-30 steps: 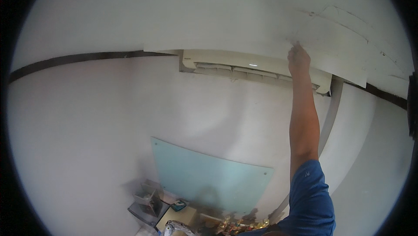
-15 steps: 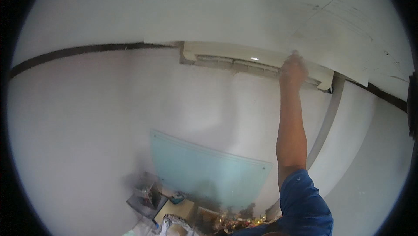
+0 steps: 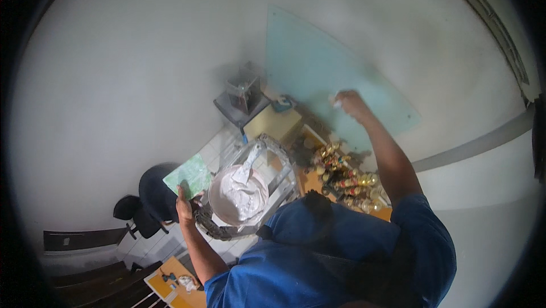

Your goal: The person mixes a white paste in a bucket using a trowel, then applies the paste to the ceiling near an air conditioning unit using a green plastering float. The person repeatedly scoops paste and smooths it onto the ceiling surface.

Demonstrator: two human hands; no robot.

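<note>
A: What is gripped by the left hand (image 3: 183, 204)?
B: The rim of a round basin (image 3: 238, 197) of white plaster is clasped, held against the chest; a putty knife (image 3: 245, 170) is stuck in the paste.
A: And the right hand (image 3: 351, 104)?
B: It is raised before the pale glass panel (image 3: 330, 69), closed around a small white object that cannot be made out.

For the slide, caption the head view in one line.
Seen from above, the left hand steadies a bucket of white paste while the right hand grips something small and white.
</note>
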